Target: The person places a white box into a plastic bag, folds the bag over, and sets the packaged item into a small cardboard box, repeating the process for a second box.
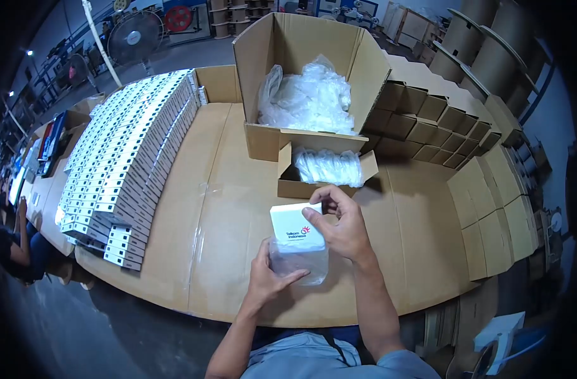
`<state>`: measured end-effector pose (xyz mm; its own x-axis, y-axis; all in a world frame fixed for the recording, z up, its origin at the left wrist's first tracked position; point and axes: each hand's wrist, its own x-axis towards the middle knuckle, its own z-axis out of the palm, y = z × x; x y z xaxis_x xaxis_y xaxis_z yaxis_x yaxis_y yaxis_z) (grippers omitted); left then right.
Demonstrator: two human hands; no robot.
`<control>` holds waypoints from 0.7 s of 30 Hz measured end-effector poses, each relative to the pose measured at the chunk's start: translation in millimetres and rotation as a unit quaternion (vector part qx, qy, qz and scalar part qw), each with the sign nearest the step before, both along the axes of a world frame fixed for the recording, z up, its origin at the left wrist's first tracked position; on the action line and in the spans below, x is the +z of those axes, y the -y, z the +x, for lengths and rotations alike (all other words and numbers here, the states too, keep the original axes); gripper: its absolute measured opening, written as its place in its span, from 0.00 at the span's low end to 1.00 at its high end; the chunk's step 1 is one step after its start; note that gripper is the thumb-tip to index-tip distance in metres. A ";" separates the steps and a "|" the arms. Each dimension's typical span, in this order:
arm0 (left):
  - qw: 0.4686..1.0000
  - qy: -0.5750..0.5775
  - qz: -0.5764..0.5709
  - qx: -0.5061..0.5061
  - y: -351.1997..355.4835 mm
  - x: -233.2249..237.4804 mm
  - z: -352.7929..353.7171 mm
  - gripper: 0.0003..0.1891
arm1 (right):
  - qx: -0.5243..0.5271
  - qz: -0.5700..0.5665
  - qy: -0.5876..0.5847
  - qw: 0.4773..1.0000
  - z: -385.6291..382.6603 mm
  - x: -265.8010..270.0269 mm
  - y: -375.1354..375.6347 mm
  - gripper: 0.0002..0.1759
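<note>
A white box with a printed logo (297,222) stands partly inside a clear plastic bag (314,268), its upper part sticking out. My right hand (340,226) pinches the box's upper right corner between thumb and fingers. Round the lower left of the bag are the thumb and fingers of my left hand (273,273), holding it from below. Just beyond my hands, a small open carton (295,189) holds a row of bagged items (326,167).
Behind it stands a large open carton (254,142) of clear plastic bags (314,95). Stacked white boxes (127,158) fill the left side, brown cartons (427,132) the right. A person (17,246) sits at far left.
</note>
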<state>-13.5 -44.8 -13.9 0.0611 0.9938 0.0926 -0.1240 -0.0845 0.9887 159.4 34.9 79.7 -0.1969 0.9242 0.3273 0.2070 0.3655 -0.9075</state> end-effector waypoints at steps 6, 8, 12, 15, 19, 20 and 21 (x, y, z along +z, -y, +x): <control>0.997 0.063 -0.038 -0.007 -0.7 -4.2 -2.1 0.27 | -0.044 -0.101 -0.054 0.992 4.7 -21.9 7.8 0.11; 0.995 0.079 -0.054 -0.005 -2.6 -16.1 -3.3 0.21 | -0.017 -0.110 -0.053 0.992 9.7 -30.6 14.4 0.15; 0.996 0.078 -0.039 0.029 -2.6 -24.7 -4.6 0.16 | 0.054 -0.162 -0.237 0.956 22.8 -68.9 37.2 0.27; 0.995 0.088 -0.040 0.036 -6.7 -28.9 -8.7 0.17 | 0.065 -0.164 -0.305 0.936 24.7 -85.5 62.9 0.25; 0.991 0.122 -0.040 0.026 -12.3 -43.5 -14.2 0.23 | 0.017 -0.167 -0.237 0.957 25.6 -92.0 72.1 0.19; 0.988 0.146 -0.034 0.029 -15.5 -41.0 -13.0 0.24 | 0.021 -0.169 -0.237 0.956 27.8 -90.5 71.0 0.17; 0.991 0.124 -0.027 0.028 -15.9 -32.9 -12.5 0.26 | 0.028 -0.172 -0.237 0.956 28.6 -89.0 68.9 0.15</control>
